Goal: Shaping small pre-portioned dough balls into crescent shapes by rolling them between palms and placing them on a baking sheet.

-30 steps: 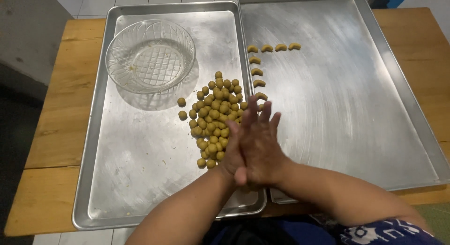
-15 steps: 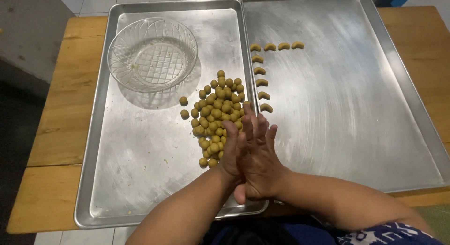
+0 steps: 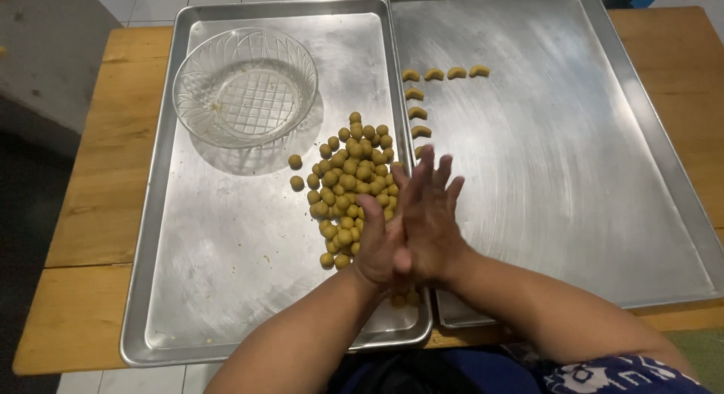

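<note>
Pressing palm to palm, the left hand (image 3: 377,247) and right hand (image 3: 431,220) sit flat together, fingers straight, over the near edge of the heap of small yellow-green dough balls (image 3: 351,187) on the left shiny metal baking tray (image 3: 226,288). Can't tell if anything's between the palms. Curved yellow dough crescents (image 3: 422,100) line the right metal tray (image 3: 588,175); a clear cut-glass bowl (image 3: 245,85) sits behind the heap.
</note>
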